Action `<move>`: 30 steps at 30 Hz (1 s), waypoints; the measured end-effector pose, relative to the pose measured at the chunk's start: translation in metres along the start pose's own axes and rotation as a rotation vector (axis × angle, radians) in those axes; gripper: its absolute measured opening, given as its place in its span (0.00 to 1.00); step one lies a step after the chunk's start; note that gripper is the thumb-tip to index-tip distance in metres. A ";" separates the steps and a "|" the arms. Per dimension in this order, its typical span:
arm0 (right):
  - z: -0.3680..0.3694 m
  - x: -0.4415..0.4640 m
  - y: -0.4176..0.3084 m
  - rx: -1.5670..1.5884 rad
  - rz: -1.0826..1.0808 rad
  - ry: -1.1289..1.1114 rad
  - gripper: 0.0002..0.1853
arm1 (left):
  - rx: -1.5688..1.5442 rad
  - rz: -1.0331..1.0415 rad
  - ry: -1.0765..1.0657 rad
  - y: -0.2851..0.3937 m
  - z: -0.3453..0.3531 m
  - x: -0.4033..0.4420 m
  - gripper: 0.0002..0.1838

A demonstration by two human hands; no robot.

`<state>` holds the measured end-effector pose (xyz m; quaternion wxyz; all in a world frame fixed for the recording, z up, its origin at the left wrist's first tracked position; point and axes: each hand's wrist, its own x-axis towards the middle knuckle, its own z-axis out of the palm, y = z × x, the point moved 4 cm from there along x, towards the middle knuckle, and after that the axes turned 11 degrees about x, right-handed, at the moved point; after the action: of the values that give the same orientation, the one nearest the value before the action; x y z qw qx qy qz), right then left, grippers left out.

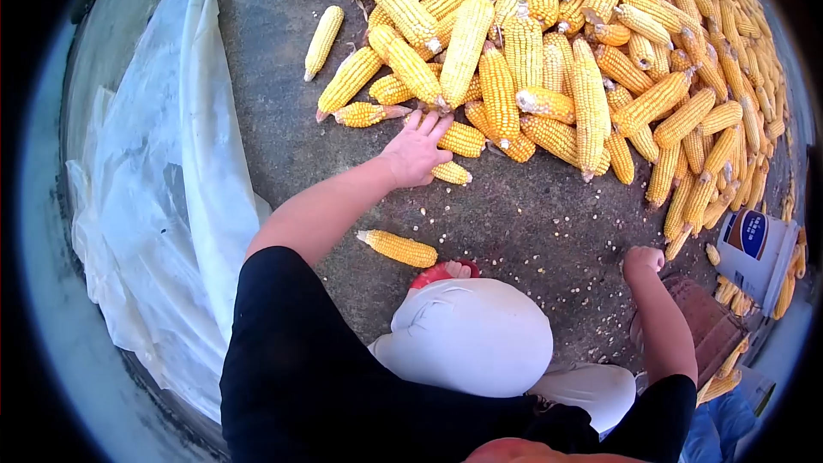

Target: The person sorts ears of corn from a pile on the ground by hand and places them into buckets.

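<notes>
My left hand (415, 153) reaches to the front edge of a big pile of yellow corn cobs (521, 47). Its fingers are stretched out and apart, at the tip of a long cob (469, 51) and over the end of a shorter cob (463, 139). A small cob (452, 173) lies partly under its thumb side. Low on the right, above the concrete, my right hand (643, 261) is closed in a fist; its inside is hidden, so whatever it holds cannot be made out. One loose cob (398, 247) rests on the ground near my foot.
A white plastic sheet (171, 197) covers the ground at left. Loose kernels dot the concrete (514, 231). A white bucket (754, 249) lies tipped at right, beside a reddish-brown box-like object (703, 317) and more cobs. My knee (471, 334) is at bottom centre.
</notes>
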<state>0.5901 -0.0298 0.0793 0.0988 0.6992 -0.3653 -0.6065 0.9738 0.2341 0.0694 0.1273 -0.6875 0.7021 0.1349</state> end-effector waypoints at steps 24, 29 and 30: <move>-0.164 -0.107 -0.238 1.839 -1.094 -0.158 0.26 | -0.972 -0.928 0.149 -0.144 0.093 -0.066 0.47; -0.204 -0.114 -0.253 1.792 -1.088 0.032 0.28 | -1.160 -0.911 0.259 -0.024 0.104 -0.086 0.46; -0.206 -0.112 -0.262 1.777 -1.086 0.055 0.28 | -1.115 -0.893 0.236 -0.009 0.100 -0.087 0.45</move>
<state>0.8825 0.1651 0.0638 -0.7297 0.6038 -0.3139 -0.0658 0.9837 0.3513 0.0080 -0.2759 -0.8813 0.1903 0.3331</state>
